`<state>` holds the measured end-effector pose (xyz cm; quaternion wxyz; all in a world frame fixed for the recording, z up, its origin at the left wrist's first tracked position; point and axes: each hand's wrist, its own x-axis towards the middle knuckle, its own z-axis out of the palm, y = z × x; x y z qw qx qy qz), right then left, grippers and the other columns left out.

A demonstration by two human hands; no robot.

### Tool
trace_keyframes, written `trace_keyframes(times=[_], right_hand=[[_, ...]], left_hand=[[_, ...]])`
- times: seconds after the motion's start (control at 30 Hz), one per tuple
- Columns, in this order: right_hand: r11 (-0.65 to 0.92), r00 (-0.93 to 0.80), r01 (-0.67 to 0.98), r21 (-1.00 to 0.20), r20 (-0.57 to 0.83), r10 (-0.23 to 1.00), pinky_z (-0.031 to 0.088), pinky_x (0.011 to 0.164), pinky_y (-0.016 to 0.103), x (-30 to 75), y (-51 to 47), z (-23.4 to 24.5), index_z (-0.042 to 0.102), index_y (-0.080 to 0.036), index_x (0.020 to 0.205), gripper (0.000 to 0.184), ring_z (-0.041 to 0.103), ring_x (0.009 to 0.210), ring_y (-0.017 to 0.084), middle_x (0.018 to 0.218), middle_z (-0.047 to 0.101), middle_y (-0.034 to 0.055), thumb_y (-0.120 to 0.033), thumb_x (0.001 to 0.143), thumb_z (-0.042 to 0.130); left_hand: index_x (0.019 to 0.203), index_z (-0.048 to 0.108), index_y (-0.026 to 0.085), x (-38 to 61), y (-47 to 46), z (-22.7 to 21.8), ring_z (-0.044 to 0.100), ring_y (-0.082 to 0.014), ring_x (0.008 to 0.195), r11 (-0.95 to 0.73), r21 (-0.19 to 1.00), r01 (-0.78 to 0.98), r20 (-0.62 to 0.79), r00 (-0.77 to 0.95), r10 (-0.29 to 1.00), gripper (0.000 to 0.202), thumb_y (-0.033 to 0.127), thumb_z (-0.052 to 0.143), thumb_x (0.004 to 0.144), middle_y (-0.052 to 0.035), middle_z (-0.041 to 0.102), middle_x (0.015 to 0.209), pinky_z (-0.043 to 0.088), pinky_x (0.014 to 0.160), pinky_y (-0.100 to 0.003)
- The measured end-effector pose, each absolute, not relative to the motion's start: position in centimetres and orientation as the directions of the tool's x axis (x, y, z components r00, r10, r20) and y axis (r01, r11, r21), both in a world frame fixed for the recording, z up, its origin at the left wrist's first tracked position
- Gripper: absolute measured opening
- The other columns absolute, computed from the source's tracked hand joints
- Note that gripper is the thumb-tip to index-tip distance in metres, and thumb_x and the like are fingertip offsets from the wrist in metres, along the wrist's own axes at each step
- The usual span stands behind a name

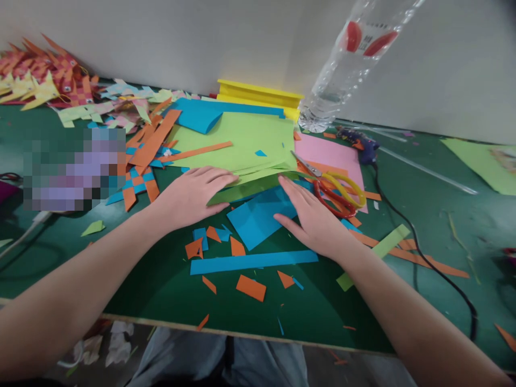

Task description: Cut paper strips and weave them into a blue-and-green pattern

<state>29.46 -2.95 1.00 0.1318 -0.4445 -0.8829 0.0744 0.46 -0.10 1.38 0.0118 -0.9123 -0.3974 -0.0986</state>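
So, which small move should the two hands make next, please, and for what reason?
Probably the hands should draw the light-green strip gently straight. It runs between the left hand and the right hand, with fingertips at it on both sides, and it seems to stand tilted and a little bowed rather than lie flat.

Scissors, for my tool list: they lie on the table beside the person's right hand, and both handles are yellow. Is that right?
Not quite: in the head view, one handle is yellow but the other is red. The scissors do lie on the table beside the right hand.
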Motion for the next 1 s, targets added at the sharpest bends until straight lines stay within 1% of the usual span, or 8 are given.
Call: trace_keyframes(times=[0.17, 0.3, 0.43, 0.57, 0.63, 0.73, 0.83, 1.0], right_hand=[[0.545, -0.496, 0.784, -0.296, 0.229, 0.838, 0.04, 0.114, 0.06, 29.63, -2.86, 0.95, 0.018, -0.017, 0.159, 0.067, 0.037, 0.147, 0.035, 0.159, 0.039, 0.0183, -0.042, 0.101, 0.04], [0.532, -0.465, 0.785, -0.318, 0.266, 0.844, 0.041, 0.114, 0.058, 29.66, -2.85, 1.05, 0.022, -0.016, 0.157, 0.064, 0.037, 0.147, 0.033, 0.158, 0.04, 0.0179, -0.04, 0.101, 0.041], [0.538, -0.472, 0.781, -0.317, 0.265, 0.841, 0.041, 0.114, 0.059, 29.63, -2.85, 1.03, 0.023, -0.016, 0.157, 0.063, 0.037, 0.147, 0.034, 0.158, 0.041, 0.0186, -0.039, 0.101, 0.042], [0.553, -0.489, 0.774, -0.31, 0.263, 0.832, 0.041, 0.114, 0.06, 29.57, -2.97, 1.11, 0.023, -0.017, 0.156, 0.063, 0.037, 0.147, 0.034, 0.159, 0.039, 0.0195, -0.039, 0.101, 0.043], [0.582, -0.513, 0.755, -0.302, 0.28, 0.812, 0.041, 0.114, 0.059, 29.54, -3.08, 1.22, 0.026, -0.018, 0.155, 0.062, 0.037, 0.147, 0.033, 0.159, 0.039, 0.0184, -0.039, 0.1, 0.046], [0.643, -0.564, 0.716, -0.273, 0.317, 0.763, 0.041, 0.115, 0.055, 29.46, -3.17, 1.34, 0.034, -0.018, 0.15, 0.056, 0.041, 0.144, 0.032, 0.155, 0.044, 0.0178, -0.037, 0.099, 0.049], [0.68, -0.601, 0.692, -0.242, 0.329, 0.728, 0.043, 0.112, 0.055, 29.4, -3.11, 1.32, 0.042, -0.017, 0.145, 0.051, 0.049, 0.138, 0.032, 0.147, 0.053, 0.0183, -0.036, 0.099, 0.049], [0.687, -0.616, 0.695, -0.213, 0.318, 0.721, 0.045, 0.108, 0.057, 29.44, -2.92, 1.15, 0.06, -0.018, 0.127, 0.035, 0.06, 0.124, 0.032, 0.131, 0.066, 0.0157, -0.034, 0.099, 0.049]], left_hand=[[0.143, 0.05, 0.017, 0.35, -0.22, 1.78, 0.058, -0.0271, 0.126, -0.671, 0.028, 0.741, 0.15, 0.66, 0.736, 0.046, 0.034, 0.047, 0.1, -0.012, 0.061, 0.139, 0.05, 0.1, -0.041], [0.142, 0.051, 0.019, -0.07, -0.3, 1.82, 0.063, -0.0265, 0.12, -0.666, -0.007, 0.746, 0.147, 0.66, 0.737, 0.044, 0.03, 0.042, 0.101, -0.0102, 0.064, 0.135, 0.054, 0.09, -0.036], [0.137, 0.058, 0.02, -0.31, -0.43, 1.92, 0.069, -0.0256, 0.109, -0.675, -0.077, 0.733, 0.179, 0.677, 0.714, 0.042, 0.024, 0.037, 0.101, -0.008, 0.07, 0.126, 0.055, 0.079, -0.033], [0.141, 0.056, 0.021, -0.04, -0.55, 2.08, 0.073, -0.0237, 0.088, -0.613, -0.141, 0.777, 0.201, 0.629, 0.751, 0.047, 0.017, 0.035, 0.099, -0.0083, 0.074, 0.118, 0.049, 0.058, -0.028], [0.14, 0.057, 0.021, 0.06, -0.48, 2.04, 0.073, -0.0224, 0.081, -0.588, -0.155, 0.794, 0.213, 0.608, 0.765, 0.046, 0.017, 0.036, 0.099, -0.0082, 0.075, 0.114, 0.045, 0.054, -0.027], [0.137, 0.06, 0.021, -0.01, -0.26, 1.84, 0.072, -0.0206, 0.073, -0.555, -0.176, 0.813, 0.266, 0.582, 0.768, 0.043, 0.019, 0.037, 0.1, -0.008, 0.077, 0.111, 0.039, 0.051, -0.026], [0.136, 0.061, 0.021, -0.16, -0.13, 1.68, 0.071, -0.0192, 0.069, -0.539, -0.162, 0.826, 0.343, 0.56, 0.755, 0.043, 0.021, 0.035, 0.101, -0.0084, 0.077, 0.109, 0.035, 0.05, -0.026], [0.135, 0.061, 0.023, -0.08, -0.26, 1.63, 0.069, -0.0173, 0.07, -0.507, -0.053, 0.86, 0.44, 0.476, 0.761, 0.044, 0.025, 0.03, 0.103, -0.0058, 0.077, 0.11, 0.034, 0.05, -0.027]])
